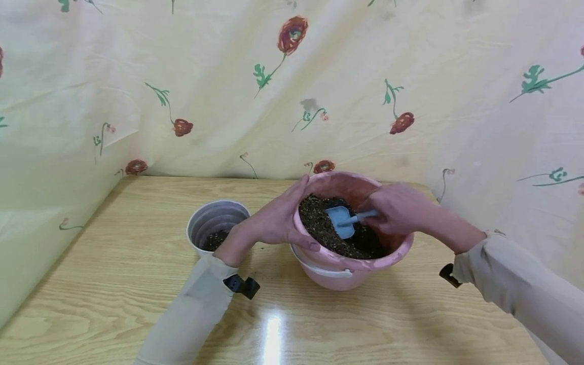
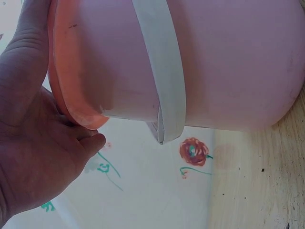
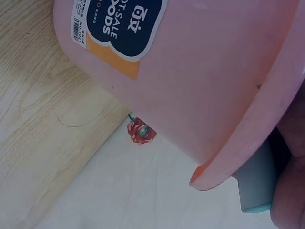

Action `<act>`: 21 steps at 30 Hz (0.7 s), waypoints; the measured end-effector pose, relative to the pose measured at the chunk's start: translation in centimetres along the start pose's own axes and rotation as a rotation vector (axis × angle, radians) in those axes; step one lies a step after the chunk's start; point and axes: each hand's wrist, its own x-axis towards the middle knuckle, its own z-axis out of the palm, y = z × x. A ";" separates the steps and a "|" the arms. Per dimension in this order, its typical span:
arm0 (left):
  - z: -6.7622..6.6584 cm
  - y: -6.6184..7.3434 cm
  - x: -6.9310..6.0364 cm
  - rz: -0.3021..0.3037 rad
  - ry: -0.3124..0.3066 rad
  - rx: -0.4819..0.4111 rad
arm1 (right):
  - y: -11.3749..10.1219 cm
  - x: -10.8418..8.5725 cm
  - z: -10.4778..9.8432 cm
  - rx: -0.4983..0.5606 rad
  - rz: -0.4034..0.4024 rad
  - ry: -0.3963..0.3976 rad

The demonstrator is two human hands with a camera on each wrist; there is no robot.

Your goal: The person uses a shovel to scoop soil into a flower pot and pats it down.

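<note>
A pink bucket (image 1: pixel 335 279) with dark soil (image 1: pixel 319 223) inside stands tilted toward the left on the table. My left hand (image 1: pixel 278 218) grips its left rim, thumb on the near side; the left wrist view shows this hand (image 2: pixel 43 143) at the rim beside the bucket's pale handle (image 2: pixel 167 71). With my right hand (image 1: pixel 397 208) I hold a small blue shovel (image 1: pixel 339 220) by its handle, its blade on the soil inside the bucket. In the right wrist view the bucket wall (image 3: pixel 190 71) hides most of that hand (image 3: pixel 290 191).
A white pot (image 1: pixel 196 243) with some soil at its bottom stands left of the bucket, partly behind my left wrist. The wooden table (image 1: pixel 114 289) extends to a flowered cloth (image 1: pixel 214 101) at the back and left. A few soil crumbs lie near the bucket.
</note>
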 end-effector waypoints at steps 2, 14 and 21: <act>0.0 0.0 0.0 -0.004 -0.001 -0.003 | 0.0 0.0 0.0 0.008 0.009 0.003; 0.0 0.0 0.1 -0.025 -0.004 0.020 | -0.1 0.1 0.0 0.075 0.064 -0.024; -0.1 -0.1 0.0 -0.018 -0.015 -0.015 | -0.6 1.3 -1.7 0.056 0.062 -0.135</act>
